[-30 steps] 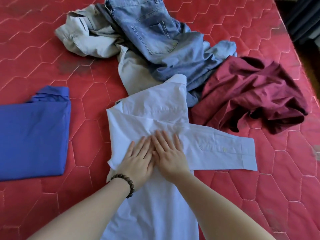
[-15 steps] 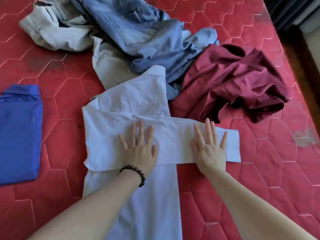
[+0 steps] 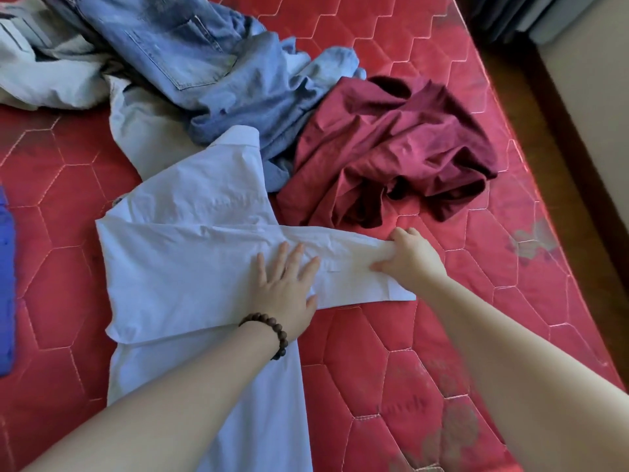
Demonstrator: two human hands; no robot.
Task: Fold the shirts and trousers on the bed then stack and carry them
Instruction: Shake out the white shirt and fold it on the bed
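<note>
Bed [image 3: 425, 335]: red quilted cover w/ hexagon stitching, worn patches near right edge. On it: pale blue shirt [image 3: 190, 267] spread flat at centre, maroon garment [image 3: 391, 155] crumpled to its right, jeans [image 3: 190, 59] bunched at top, beige trousers [image 3: 51, 83] top left under jeans, blue folded shirt [image 3: 6, 284] at left edge.

1. The half-folded shirt [image 3: 190, 267] lies on the bed [image 3: 425, 352], nearest the person.
2. Its sleeve [image 3: 354, 267] lies across it, reaching out to the right.
3. Behind the shirt, the jeans [image 3: 204, 63] lie on top of the trousers [image 3: 68, 80].
4. Right of the jeans and behind the sleeve sits a crumpled shirt [image 3: 391, 148].
5. A folded shirt [image 3: 6, 284] lies at the far left edge.
</note>
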